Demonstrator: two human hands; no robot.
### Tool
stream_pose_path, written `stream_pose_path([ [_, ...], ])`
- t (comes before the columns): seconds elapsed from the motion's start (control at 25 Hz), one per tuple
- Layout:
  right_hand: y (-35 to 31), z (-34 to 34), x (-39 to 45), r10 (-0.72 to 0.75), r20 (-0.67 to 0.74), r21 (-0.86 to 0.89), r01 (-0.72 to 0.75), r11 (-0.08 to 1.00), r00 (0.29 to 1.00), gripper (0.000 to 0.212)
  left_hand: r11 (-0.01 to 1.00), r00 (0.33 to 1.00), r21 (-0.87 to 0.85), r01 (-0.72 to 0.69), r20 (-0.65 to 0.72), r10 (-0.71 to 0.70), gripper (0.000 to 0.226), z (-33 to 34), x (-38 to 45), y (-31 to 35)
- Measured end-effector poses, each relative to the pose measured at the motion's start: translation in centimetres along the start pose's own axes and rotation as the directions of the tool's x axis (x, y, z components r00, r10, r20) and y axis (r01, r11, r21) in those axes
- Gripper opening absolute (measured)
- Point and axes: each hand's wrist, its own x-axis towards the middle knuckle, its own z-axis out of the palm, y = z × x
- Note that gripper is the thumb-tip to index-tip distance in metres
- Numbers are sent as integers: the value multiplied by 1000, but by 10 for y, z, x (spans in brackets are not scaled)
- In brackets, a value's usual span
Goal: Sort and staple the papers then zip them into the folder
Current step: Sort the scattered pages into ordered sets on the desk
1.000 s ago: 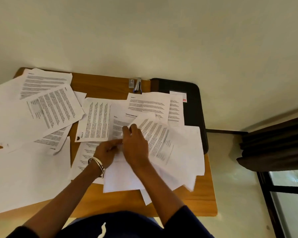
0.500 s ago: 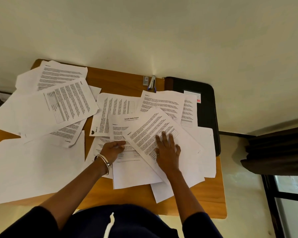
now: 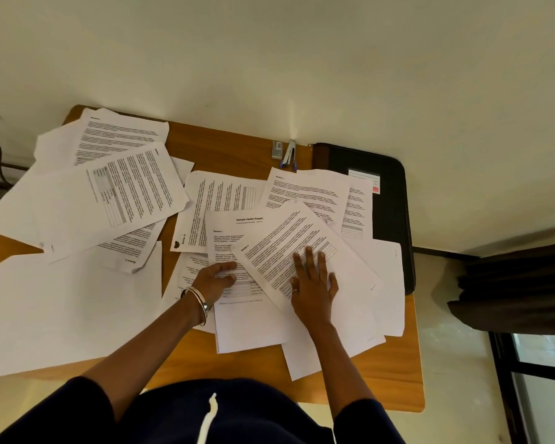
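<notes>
Under the right hand (image 3: 313,283), whose fingers lie straight and spread flat, a tilted sheet (image 3: 298,251) runs its long axis from near right up to far left, overlapping the "Sample Health Report" page (image 3: 234,238). That page lies directly beneath the left hand (image 3: 217,278), fingers extended and resting together on its text, so the left is nearer to it. More papers (image 3: 109,193) are scattered over the left half of the table (image 3: 231,149). Stapler (image 3: 289,154) and black folder (image 3: 388,219) sit at the far edge, well apart from both hands; bare wood for squaring a stack probably remains only along the near edge.
</notes>
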Motion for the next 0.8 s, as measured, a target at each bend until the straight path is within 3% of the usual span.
stream_pose_path([
  [0.16, -37, -8, -8, 154, 201, 74, -172, 982, 967, 60, 994, 996, -109, -3, -88, -7, 35, 5, 4, -3],
  [0.28, -64, -14, -24, 73, 445, 97, -129, 987, 893, 57, 999, 986, -23, -35, -162, 31, 49, 10, 2, 1],
  [0.4, -68, -19, -30, -49, 569, 188, -73, 979, 821, 54, 998, 979, -16, -59, -194, 55, 62, 15, -7, 6],
  [0.52, -57, -24, -23, -134, 579, 266, -31, 964, 804, 52, 995, 979, -52, -84, -190, 72, 65, 17, -12, 13],
  [0.72, -35, -25, -10, -271, 598, 334, 73, 940, 754, 42, 992, 996, 126, -26, -78, 36, 32, 6, -6, 18],
  [0.76, -32, -28, -6, -284, 541, 357, 90, 930, 791, 38, 980, 993, 191, -54, -92, 72, 31, 4, -5, 18],
  [0.8, -30, -34, -1, -248, 419, 404, 65, 912, 873, 34, 964, 988, 254, -84, -103, 113, 31, 1, -5, 19],
])
